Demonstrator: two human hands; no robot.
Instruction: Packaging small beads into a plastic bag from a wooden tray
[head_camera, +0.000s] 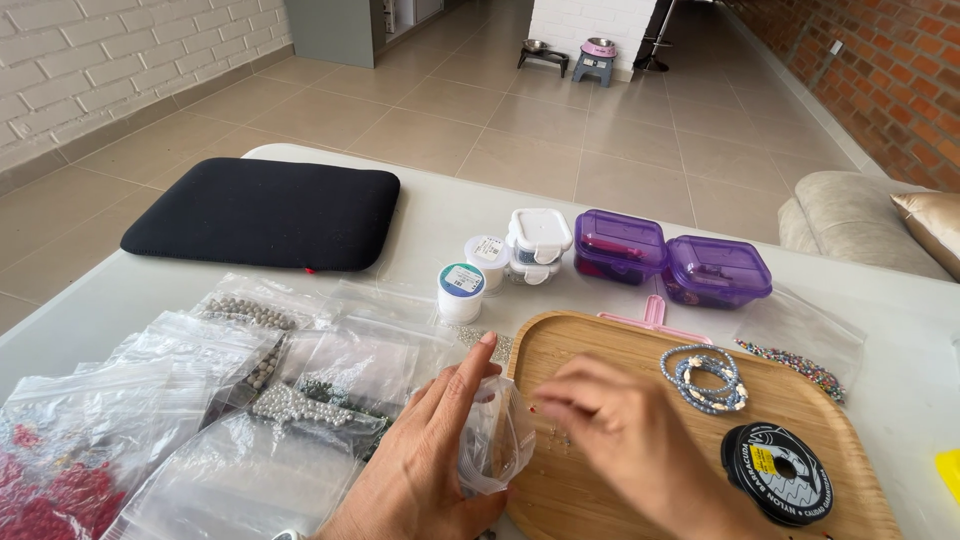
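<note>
My left hand (435, 455) holds a small clear plastic bag (497, 435) upright at the left edge of a wooden tray (600, 345). My right hand (620, 435), blurred, hovers over the tray with its fingertips pinched together beside the bag's mouth; I cannot tell if a bead is between them. Tiny beads lie scattered on the tray near the bag. Beaded bracelets (705, 378) and a black spool of cord (778, 472) rest on the tray's right side.
Several clear zip bags of beads (250, 380) cover the white table to the left. Behind stand thread spools (461, 291), a white box (539, 235), two purple boxes (665, 260), a black cushion (265, 212), a pink tool (652, 315) and a bag of coloured beads (800, 362).
</note>
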